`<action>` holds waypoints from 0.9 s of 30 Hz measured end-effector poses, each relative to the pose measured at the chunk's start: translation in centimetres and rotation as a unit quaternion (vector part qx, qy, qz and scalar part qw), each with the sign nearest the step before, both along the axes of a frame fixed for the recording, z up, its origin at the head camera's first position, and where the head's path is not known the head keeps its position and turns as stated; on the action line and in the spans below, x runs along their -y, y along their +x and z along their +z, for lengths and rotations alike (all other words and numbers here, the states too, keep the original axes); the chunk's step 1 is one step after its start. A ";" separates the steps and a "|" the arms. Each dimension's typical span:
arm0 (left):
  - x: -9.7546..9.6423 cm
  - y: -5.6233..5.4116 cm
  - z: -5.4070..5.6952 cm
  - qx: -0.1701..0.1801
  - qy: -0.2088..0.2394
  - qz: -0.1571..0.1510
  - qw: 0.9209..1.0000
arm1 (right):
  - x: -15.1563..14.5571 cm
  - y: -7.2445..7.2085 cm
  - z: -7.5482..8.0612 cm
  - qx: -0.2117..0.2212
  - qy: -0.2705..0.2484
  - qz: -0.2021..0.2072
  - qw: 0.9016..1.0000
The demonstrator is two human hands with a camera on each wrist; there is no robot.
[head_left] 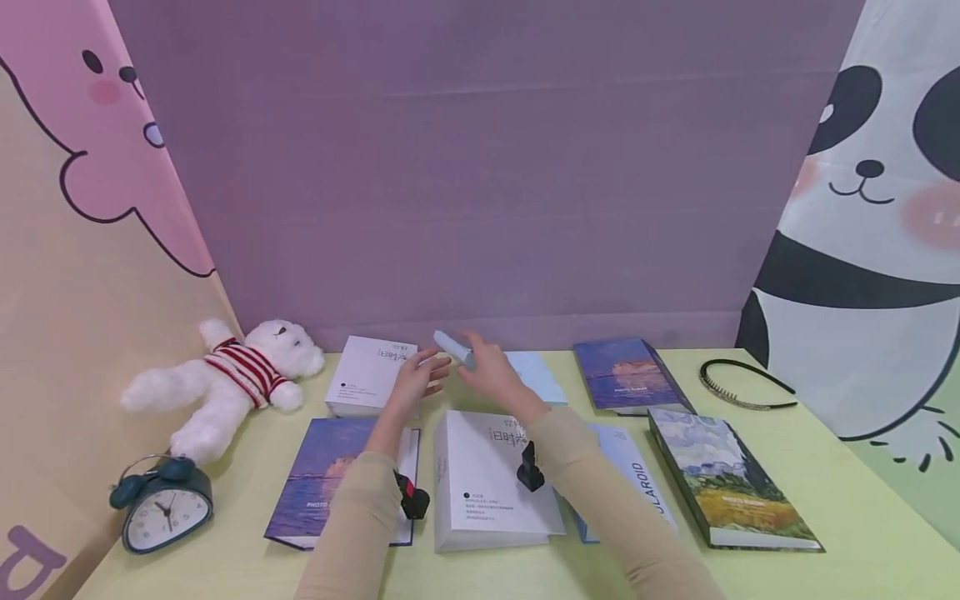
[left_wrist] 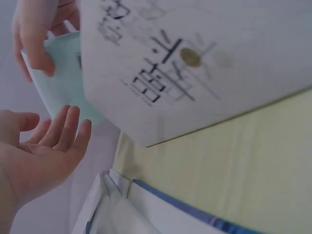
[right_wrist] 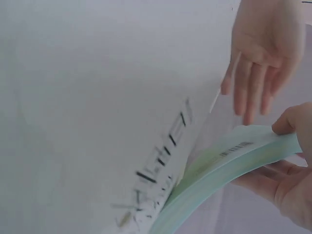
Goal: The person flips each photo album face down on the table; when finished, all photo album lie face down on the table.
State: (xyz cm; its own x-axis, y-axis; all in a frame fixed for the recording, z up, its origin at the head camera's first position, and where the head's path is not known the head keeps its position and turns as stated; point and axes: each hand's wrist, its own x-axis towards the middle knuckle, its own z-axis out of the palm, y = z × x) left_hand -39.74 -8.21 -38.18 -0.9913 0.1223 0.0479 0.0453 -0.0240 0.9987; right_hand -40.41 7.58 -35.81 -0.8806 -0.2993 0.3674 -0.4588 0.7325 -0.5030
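Observation:
My right hand (head_left: pixel 491 375) holds a thin pale blue-green booklet (head_left: pixel 453 348) up over the back of the table. In the right wrist view the booklet (right_wrist: pixel 229 168) bends and shows a barcode, with the thumb on one face and the fingers behind. Beside it my left hand (head_left: pixel 416 379) is raised, its fingers loosely spread and holding nothing. The left wrist view shows that palm (left_wrist: pixel 46 156) just apart from the booklet (left_wrist: pixel 66 68). Below the hands lie a white book (head_left: pixel 495 475) and, behind it, another white book (head_left: pixel 371 375).
Blue-purple photo albums (head_left: pixel 322 475) lie left and back right (head_left: pixel 622 375). A painted-landscape album (head_left: pixel 738 483), a blue album (head_left: pixel 630 475) and a light blue book (head_left: pixel 536 377) lie rightward. A teddy bear (head_left: pixel 240 375), alarm clock (head_left: pixel 167 508) and headband (head_left: pixel 742 392) flank them.

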 end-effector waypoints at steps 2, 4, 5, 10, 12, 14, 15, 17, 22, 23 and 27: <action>-0.1 -0.3 -0.6 0.003 -0.006 -0.002 1.000 | -0.1 0.0 0.4 -0.009 0.004 0.008 1.000; -0.3 -0.6 -1.2 0.002 -0.016 -0.003 1.000 | -0.3 0.0 0.9 -0.019 0.011 0.013 1.000; -0.4 -0.6 -1.4 0.005 -0.018 -0.005 1.000 | -0.4 0.1 1.1 -0.021 0.014 0.012 1.000; -1.0 -0.7 -1.9 0.014 -0.035 -0.016 0.999 | -0.9 0.0 2.3 -0.017 0.018 0.008 1.000; -1.3 -0.7 -2.0 0.012 -0.042 -0.023 0.999 | -1.1 -0.1 2.7 -0.020 0.017 0.008 1.000; -1.4 -0.7 -2.1 0.010 -0.046 -0.032 0.998 | -1.2 -0.1 2.9 -0.023 0.014 0.004 1.000; -1.5 -0.8 -2.1 0.009 -0.049 -0.037 0.998 | -1.2 -0.2 3.0 -0.025 0.012 0.002 1.000; -1.6 -0.8 -2.2 0.005 -0.054 -0.048 0.997 | -1.3 -0.2 3.3 -0.025 -0.001 -0.005 1.000; -1.8 -0.7 -2.2 -0.005 -0.062 -0.082 0.995 | -1.7 0.0 3.9 -0.033 -0.070 -0.017 0.997; -1.8 -0.6 -2.2 -0.008 -0.063 -0.090 0.994 | -1.7 0.0 4.0 -0.038 -0.088 -0.019 0.995; -1.9 -0.5 -2.0 -0.015 -0.063 -0.121 0.991 | -1.9 0.1 4.7 -0.058 -0.154 -0.031 0.986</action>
State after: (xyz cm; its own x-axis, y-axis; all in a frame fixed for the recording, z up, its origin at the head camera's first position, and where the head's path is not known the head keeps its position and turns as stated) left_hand -40.22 -6.29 -40.13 -0.9306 0.3631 0.0463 0.0834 0.0872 0.9927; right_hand -40.27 9.51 -31.14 -0.8401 -0.1051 0.5322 -0.4859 0.5822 -0.6519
